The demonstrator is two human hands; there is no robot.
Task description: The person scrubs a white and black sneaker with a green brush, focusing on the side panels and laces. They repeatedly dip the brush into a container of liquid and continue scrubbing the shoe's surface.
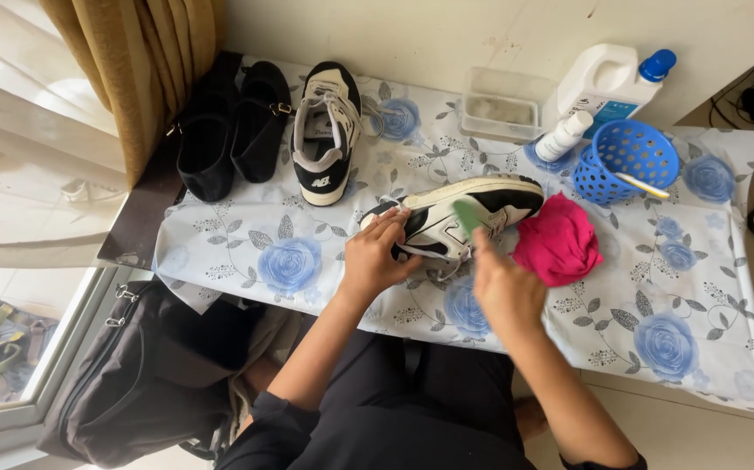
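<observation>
White-and-black sneaker (455,218) steadied in left hand (375,257) grip; right hand (503,292) grips 1 green brush (465,215); 3 shoes behind.

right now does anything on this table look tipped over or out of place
The sneaker under the left hand lies on its side, while its mate stands upright. A small white bottle lies tipped against the blue basket. Nothing looks spilled.
</observation>
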